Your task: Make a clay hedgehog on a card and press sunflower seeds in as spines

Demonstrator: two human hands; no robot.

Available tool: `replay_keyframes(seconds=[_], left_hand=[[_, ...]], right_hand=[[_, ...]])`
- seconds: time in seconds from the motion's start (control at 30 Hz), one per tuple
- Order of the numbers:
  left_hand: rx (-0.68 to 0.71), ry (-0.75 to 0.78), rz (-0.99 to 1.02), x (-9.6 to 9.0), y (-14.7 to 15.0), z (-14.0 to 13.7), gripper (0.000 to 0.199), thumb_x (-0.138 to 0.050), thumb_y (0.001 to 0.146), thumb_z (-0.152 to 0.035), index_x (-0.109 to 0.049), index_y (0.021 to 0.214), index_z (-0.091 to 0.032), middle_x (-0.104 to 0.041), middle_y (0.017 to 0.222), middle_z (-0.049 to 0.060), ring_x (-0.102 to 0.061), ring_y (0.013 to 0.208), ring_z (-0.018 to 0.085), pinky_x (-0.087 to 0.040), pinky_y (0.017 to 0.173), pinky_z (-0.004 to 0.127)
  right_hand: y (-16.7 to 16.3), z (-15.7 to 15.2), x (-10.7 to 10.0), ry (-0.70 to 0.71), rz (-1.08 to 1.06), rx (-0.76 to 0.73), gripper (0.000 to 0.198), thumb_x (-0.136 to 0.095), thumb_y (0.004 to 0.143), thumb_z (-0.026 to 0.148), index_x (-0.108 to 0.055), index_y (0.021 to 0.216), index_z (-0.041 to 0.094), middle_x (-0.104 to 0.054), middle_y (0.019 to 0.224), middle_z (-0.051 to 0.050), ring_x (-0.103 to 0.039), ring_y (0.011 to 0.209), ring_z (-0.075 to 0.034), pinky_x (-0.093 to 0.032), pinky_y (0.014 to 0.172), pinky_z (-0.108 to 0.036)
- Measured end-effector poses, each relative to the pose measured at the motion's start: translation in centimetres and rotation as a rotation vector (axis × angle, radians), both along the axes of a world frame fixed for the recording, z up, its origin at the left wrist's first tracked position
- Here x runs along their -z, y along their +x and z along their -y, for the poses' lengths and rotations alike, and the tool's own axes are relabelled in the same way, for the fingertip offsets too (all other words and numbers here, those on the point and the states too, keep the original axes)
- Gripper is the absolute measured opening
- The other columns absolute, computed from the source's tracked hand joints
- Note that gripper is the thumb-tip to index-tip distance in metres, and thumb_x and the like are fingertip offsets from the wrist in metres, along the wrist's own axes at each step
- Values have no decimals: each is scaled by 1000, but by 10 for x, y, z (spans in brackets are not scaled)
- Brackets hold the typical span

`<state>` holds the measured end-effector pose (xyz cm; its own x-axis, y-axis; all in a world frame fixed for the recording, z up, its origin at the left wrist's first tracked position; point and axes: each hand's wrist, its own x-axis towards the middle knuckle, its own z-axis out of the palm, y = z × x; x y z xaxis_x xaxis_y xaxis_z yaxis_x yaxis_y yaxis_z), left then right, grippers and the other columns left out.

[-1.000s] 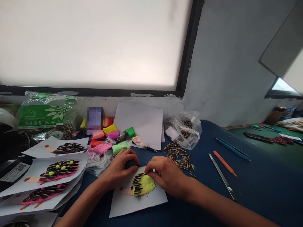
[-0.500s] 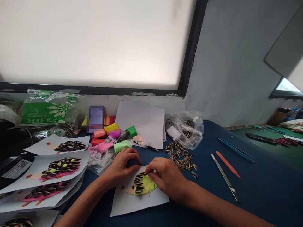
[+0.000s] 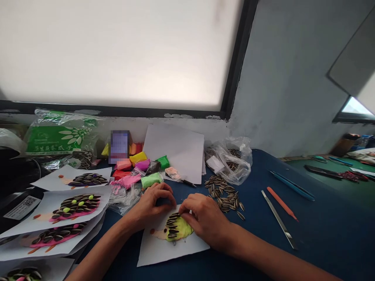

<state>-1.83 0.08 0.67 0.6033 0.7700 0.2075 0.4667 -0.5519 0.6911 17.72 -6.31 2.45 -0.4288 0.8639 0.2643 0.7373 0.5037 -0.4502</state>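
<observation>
A sheet of white paper (image 3: 164,255) lies before me, bearing a hedgehog picture with a peach face and a yellow-green clay body (image 3: 183,229). Striped sunflower seeds (image 3: 172,230) stick in rows on the left part of that clay. Over the upper right of the body, my right hand (image 3: 205,218) pinches thumb and fingers together at a seed, mostly hidden by the fingertips. My left hand (image 3: 155,203) rests at the paper's upper left edge, fingers bent and thumb apart, holding nothing. Loose sunflower seeds (image 3: 224,193) are piled just beyond my right hand.
Finished-looking hedgehog sheets (image 3: 23,220) overlap at the left. Coloured clay packets (image 3: 150,180) and a black pen (image 3: 189,183) lie behind my left hand. A seed bag (image 3: 234,160) stands back right; a craft knife-like metal tool (image 3: 278,218) and orange stick (image 3: 283,205) lie right.
My hands stay almost in place, the right one still pinching at the clay. The view shifts very slightly.
</observation>
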Motion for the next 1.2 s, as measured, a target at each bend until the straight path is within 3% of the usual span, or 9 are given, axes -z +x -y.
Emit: replay_keyframes(seconds=[0.43,0.87,1.2], left_hand=[[-7,12,-8,0,0,0,15,-60,82,-27,-73,77,-26,-61,98,2,-52,97,20,-38,91,34],[38,-27,11,-1,0,0,16,-60,81,-24,-74,74,-27,-61,96,1,-52,96,19,-36,89,34],[33,-1,1,-1,0,0,18,-58,82,-29,-75,76,-26,-63,96,2,-52,95,20,-38,88,33]], right_hand=[[-5,0,-7,-35,181,16,15,-57,88,13,-71,86,18,-66,85,-4,-59,82,-16,-43,72,-26],[-7,-4,4,51,276,-1,18,-54,90,11,-69,81,17,-65,83,-4,-58,80,-16,-42,68,-25],[-3,2,-17,48,295,35,19,-50,93,19,-69,88,18,-63,85,-5,-57,81,-17,-42,68,-26]])
